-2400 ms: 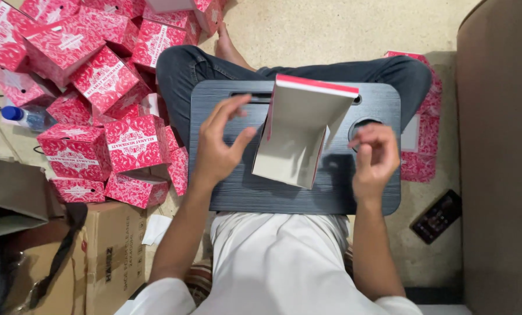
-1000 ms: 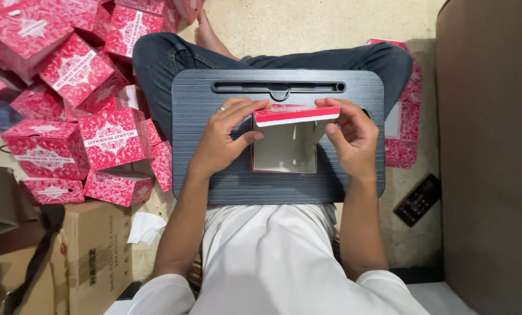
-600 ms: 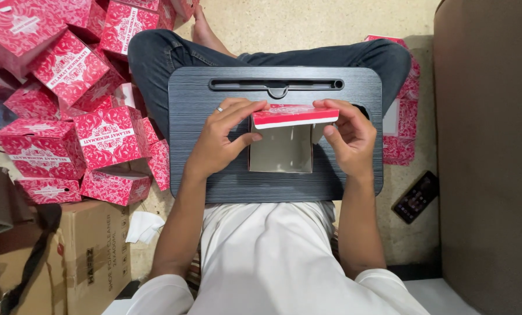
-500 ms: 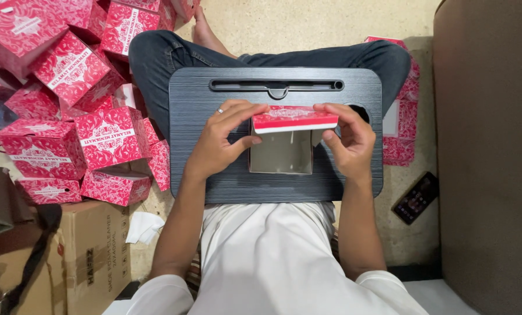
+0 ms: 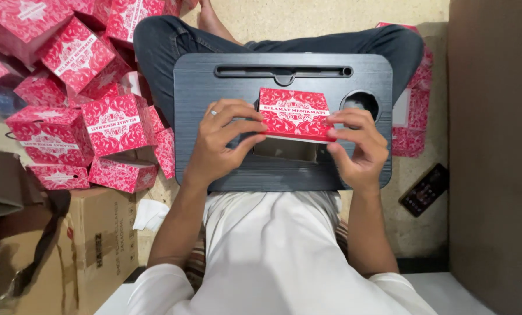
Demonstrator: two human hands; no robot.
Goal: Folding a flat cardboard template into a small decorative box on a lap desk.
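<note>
A red patterned cardboard box [image 5: 293,114] with white ornament sits over the middle of a dark lap tray [image 5: 237,172]. My left hand [image 5: 221,138] grips its left side, with a ring on one finger. My right hand [image 5: 358,147] grips its right side, fingertips on the lid's edge. The red lid faces up and is nearly closed over the grey inside of the box.
A heap of folded red boxes [image 5: 68,87] lies on the floor to the left. Flat red box blanks [image 5: 411,111] lie at the right. A brown carton [image 5: 92,245] stands lower left, a dark phone [image 5: 425,189] lies on the floor at the right, and a brown wall-like surface [image 5: 494,157] runs along the right.
The box was an open flat blank held upright. Both hands folded it into shape and brought the red lid down over the grey inside.
</note>
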